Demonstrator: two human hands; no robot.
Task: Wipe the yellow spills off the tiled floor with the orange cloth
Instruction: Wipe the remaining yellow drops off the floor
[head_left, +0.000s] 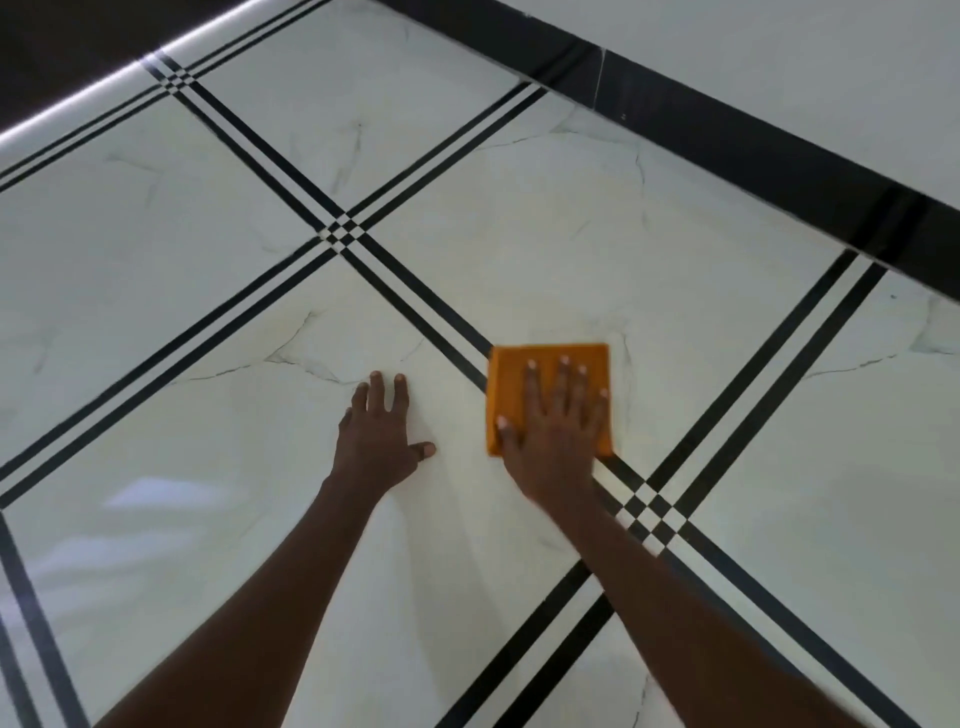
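Two bare forearms (no sleeves, no jewellery)

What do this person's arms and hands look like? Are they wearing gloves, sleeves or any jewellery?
Both forearms are bare with no sleeves in view. The left hand and right hand wear no gloves, and no rings, watch or bracelets show. The fingernails look short and pale.

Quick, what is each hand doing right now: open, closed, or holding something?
Left hand: open, fingers spread, resting bare on the tiled floor.
Right hand: open and flat, pressing down on the orange cloth, not gripping it.
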